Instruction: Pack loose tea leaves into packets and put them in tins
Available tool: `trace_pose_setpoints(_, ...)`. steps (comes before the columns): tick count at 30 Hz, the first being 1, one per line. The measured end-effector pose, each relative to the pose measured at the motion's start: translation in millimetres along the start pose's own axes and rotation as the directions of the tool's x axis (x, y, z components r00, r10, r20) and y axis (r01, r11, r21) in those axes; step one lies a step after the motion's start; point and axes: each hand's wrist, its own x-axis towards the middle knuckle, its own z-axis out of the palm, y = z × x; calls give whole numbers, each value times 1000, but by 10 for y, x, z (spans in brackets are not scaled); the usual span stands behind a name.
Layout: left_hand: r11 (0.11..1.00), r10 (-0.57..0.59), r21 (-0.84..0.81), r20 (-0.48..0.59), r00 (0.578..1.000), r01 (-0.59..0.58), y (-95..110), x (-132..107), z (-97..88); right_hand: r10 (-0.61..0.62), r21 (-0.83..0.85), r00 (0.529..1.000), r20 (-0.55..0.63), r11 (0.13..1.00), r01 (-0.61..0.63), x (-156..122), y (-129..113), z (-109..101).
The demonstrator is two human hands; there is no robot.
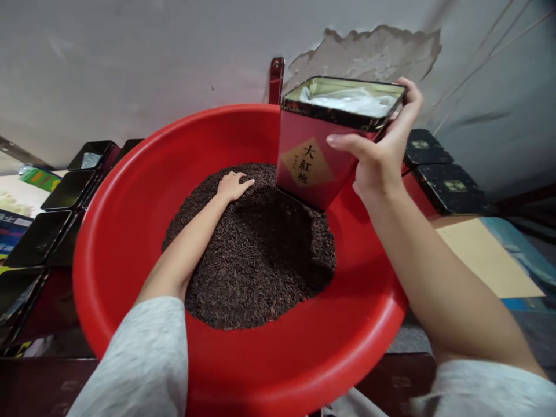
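Dark loose tea leaves (243, 272) lie heaped in a wide red basin (125, 191). My left hand (234, 185) rests on the far side of the heap, fingers spread, with the fingertips partly against the leaves. Held in my right hand (386, 150) is a red tea tin (347, 152) with a black rim and a gold diamond label bearing Chinese characters. The tin is lidless and slightly tilted over the right part of the basin. A white plastic bag (347, 101) lines its mouth. How full the bag is cannot be made out.
Several open dark tins (39, 237) stand left of the basin. To the right are closed black-lidded tins (452, 188) and a tan sheet of card (490, 258). Behind rises a grey wall (130, 58) with peeling plaster.
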Motion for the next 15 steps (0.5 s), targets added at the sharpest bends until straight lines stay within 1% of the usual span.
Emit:
trace_pose_setpoints(1,1000,16,2,17,1000,-16,-10,-1,-17,36,38,999,-18,999,-35,14,-1,6)
trace_pose_setpoints(3,999,51,4,71,996,-52,-18,-23,-62,103,56,994,-42,993,-101,39,-21,15)
trace_pose_setpoints(5,996,91,2,146,985,-93,4,-79,-101,131,80,989,-71,989,-126,48,-48,19)
trace_pose_setpoints(8,988,151,-7,251,956,-154,100,-254,-123,139,120,987,-77,984,-129,31,-62,15)
trace_pose_setpoints(10,980,194,-12,309,931,-200,182,-419,-115,137,88,989,-61,987,-132,11,-58,10)
trace_pose_setpoints(11,971,229,-12,335,914,-239,219,-505,-104,139,71,989,-49,988,-135,2,-61,9)
trace_pose_setpoints(13,940,323,-31,388,863,-338,279,-662,-70,158,77,987,-40,985,-155,-12,-98,15)
trace_pose_setpoints(15,891,435,-76,428,792,-448,317,-790,-21,195,132,979,-55,974,-186,-20,-178,32)
